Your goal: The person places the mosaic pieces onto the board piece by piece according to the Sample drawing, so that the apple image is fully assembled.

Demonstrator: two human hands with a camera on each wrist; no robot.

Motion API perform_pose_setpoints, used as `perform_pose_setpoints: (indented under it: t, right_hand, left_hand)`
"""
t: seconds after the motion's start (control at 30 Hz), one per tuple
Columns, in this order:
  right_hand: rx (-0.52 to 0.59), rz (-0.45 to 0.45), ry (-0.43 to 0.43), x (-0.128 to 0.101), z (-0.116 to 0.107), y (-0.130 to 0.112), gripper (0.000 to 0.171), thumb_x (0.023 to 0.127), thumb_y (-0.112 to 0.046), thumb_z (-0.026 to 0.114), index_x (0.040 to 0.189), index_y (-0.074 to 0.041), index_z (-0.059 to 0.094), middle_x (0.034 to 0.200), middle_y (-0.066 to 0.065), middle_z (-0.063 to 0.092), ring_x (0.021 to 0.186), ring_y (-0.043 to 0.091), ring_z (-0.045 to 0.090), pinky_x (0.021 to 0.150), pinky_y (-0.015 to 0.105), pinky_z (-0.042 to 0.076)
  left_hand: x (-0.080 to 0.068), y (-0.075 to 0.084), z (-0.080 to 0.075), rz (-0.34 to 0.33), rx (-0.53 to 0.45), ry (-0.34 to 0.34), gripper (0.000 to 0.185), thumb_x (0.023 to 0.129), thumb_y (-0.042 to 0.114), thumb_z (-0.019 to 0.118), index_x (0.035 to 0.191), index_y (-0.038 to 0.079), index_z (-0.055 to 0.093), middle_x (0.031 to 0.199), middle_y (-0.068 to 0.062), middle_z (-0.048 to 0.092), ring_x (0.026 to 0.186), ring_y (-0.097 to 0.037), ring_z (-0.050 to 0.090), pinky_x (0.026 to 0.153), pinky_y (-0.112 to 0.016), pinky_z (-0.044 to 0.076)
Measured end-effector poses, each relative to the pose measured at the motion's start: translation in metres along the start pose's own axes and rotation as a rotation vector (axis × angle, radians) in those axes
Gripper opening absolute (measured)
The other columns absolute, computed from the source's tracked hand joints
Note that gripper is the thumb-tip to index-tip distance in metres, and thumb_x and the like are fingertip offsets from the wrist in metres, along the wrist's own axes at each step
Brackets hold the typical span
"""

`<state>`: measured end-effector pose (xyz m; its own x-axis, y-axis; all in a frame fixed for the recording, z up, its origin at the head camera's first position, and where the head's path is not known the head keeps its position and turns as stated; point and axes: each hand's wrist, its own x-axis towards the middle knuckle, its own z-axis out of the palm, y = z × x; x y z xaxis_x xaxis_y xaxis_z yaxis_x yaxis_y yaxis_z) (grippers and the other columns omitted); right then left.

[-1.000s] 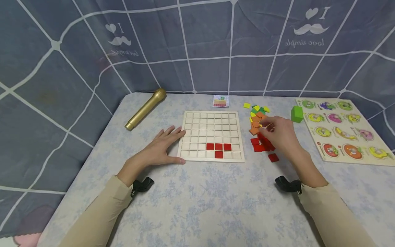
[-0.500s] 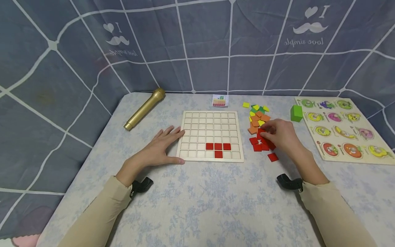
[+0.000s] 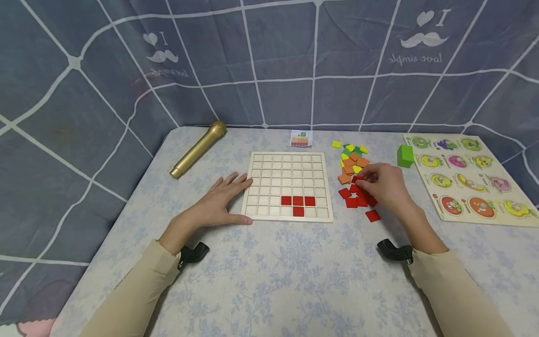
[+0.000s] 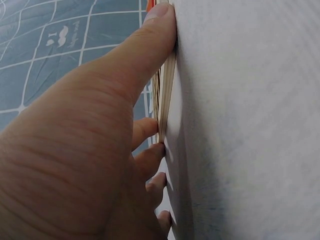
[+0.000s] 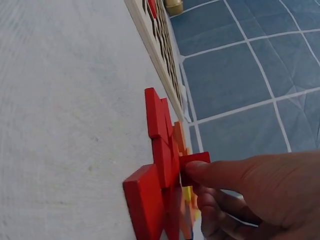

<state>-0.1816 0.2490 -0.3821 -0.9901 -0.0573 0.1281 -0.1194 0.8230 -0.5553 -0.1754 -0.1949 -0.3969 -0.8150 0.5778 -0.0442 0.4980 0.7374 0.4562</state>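
A wooden grid board [image 3: 288, 173] lies mid-table with several red tiles [image 3: 298, 201] set in its lower rows. My left hand [image 3: 219, 199] lies flat beside the board, its thumb [image 4: 150, 45] pressed along the board's left edge [image 4: 167, 95]. To the right of the board is a loose heap of tiles: red ones [image 3: 351, 202] nearest, orange ones [image 3: 348, 164] behind them, yellow and green ones [image 3: 353, 150] farthest. My right hand [image 3: 381, 185] is over the red tiles, fingers curled, and pinches one red tile [image 5: 194, 161] tipped up on its edge among the other red tiles [image 5: 155, 145].
A gold microphone [image 3: 198, 149] lies at the back left. A small pattern card [image 3: 301, 138] sits behind the board. A green block [image 3: 405, 155] and a fruit peg puzzle [image 3: 467, 178] are at the right. A grey checked cloth hangs behind the table.
My right hand has drawn back from the orange tiles to the red ones and closed its fingers on a red tile. The left hand has stayed still.
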Motion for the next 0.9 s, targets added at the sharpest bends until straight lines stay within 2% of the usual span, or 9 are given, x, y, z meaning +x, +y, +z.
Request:
perform_pose_setpoints:
  t: [0.17, 0.3, 0.4, 0.63, 0.9]
  right_hand:
    - [0.003, -0.033, 0.045, -0.001, -0.003, -0.012, 0.018, 0.095, -0.010, 0.079, 0.108, 0.001, 0.079, 0.095, 0.020, 0.076, 0.088, 0.033, 0.063, 0.068, 0.035, 0.049]
    - [0.035, -0.088, 0.037, -0.004, -0.002, -0.027, 0.019, 0.096, -0.012, 0.078, 0.112, -0.002, 0.081, 0.098, 0.017, 0.078, 0.087, 0.032, 0.068, 0.069, 0.034, 0.052]
    - [0.084, -0.130, 0.004, -0.007, 0.004, -0.040, 0.018, 0.096, -0.011, 0.078, 0.112, -0.005, 0.082, 0.098, 0.012, 0.079, 0.084, 0.028, 0.070, 0.070, 0.031, 0.057]
    - [0.211, -0.190, -0.135, -0.015, 0.030, -0.069, 0.011, 0.096, -0.011, 0.078, 0.106, -0.011, 0.082, 0.093, 0.002, 0.079, 0.084, 0.017, 0.070, 0.075, 0.024, 0.059]
    - [0.331, -0.204, -0.183, -0.026, 0.061, -0.087, 0.012, 0.095, -0.010, 0.080, 0.106, -0.008, 0.081, 0.090, 0.002, 0.079, 0.077, 0.014, 0.071, 0.071, 0.020, 0.059]
  left_hand:
    - [-0.002, -0.001, 0.000, 0.000, -0.003, 0.003, 0.111, 0.083, 0.055, 0.086, 0.168, 0.015, 0.028, 0.176, -0.012, 0.021, 0.164, -0.040, 0.008, 0.132, -0.063, 0.004]
    - [-0.002, -0.001, 0.001, -0.003, -0.003, 0.003, 0.111, 0.083, 0.055, 0.086, 0.169, 0.016, 0.028, 0.176, -0.011, 0.020, 0.164, -0.039, 0.007, 0.132, -0.062, 0.004]
    - [-0.001, -0.002, 0.001, -0.003, 0.004, 0.000, 0.111, 0.083, 0.056, 0.086, 0.169, 0.017, 0.027, 0.176, -0.011, 0.020, 0.164, -0.039, 0.007, 0.132, -0.062, 0.004]
    - [0.000, -0.001, 0.001, 0.004, 0.004, 0.001, 0.111, 0.083, 0.056, 0.086, 0.169, 0.017, 0.027, 0.176, -0.011, 0.020, 0.164, -0.038, 0.007, 0.132, -0.063, 0.004]
    - [0.000, -0.002, 0.001, 0.001, 0.009, -0.006, 0.112, 0.083, 0.057, 0.086, 0.169, 0.017, 0.027, 0.177, -0.010, 0.019, 0.165, -0.037, 0.007, 0.132, -0.062, 0.003]
